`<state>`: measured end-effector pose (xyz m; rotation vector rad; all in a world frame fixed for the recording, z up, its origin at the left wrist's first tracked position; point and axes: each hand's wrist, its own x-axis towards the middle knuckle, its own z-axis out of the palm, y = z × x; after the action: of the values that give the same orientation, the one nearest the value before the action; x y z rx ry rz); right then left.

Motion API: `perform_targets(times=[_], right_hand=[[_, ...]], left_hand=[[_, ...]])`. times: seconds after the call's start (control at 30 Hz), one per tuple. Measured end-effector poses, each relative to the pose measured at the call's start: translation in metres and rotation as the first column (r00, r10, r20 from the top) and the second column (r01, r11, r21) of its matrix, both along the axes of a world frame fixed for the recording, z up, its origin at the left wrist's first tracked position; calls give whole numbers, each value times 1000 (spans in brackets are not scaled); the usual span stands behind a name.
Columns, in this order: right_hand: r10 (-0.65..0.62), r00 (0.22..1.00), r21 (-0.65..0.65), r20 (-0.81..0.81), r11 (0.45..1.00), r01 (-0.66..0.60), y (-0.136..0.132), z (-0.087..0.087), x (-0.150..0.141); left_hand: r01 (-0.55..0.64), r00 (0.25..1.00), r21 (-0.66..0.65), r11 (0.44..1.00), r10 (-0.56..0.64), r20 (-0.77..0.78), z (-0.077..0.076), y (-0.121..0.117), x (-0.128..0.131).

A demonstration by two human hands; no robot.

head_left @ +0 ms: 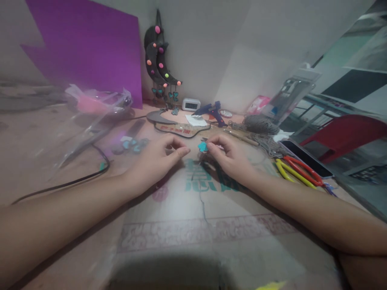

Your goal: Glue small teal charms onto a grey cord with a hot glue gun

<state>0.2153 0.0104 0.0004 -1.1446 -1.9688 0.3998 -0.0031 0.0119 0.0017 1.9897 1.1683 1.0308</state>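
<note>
Just right of the middle, my right hand (228, 155) pinches a small teal flower-shaped piece (202, 146) between thumb and fingertips. A thin dark thread (202, 205) runs down over the printed table cover below it. Across a small gap, my left hand (165, 157) has its thumb and forefinger pressed together; whatever they hold, if anything, is too fine to make out. Several more teal pieces (136, 145) lie blurred beside the left wrist.
Behind my hands are a grey crescent (161, 117), a blue glue gun (211, 112), a small clock (191, 104) and grey yarn (260, 124). Pliers (302, 171) and a phone (306, 158) lie right. A black cable (69, 182) crosses left. A moon ornament (159, 60) hangs behind.
</note>
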Motion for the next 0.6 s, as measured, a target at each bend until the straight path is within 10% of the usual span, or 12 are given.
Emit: perform_targets(times=[0.6], right_hand=[[77, 982, 58, 172, 994, -88, -3, 2, -2]], left_hand=[[116, 992, 160, 980, -105, -75, -9, 2, -2]])
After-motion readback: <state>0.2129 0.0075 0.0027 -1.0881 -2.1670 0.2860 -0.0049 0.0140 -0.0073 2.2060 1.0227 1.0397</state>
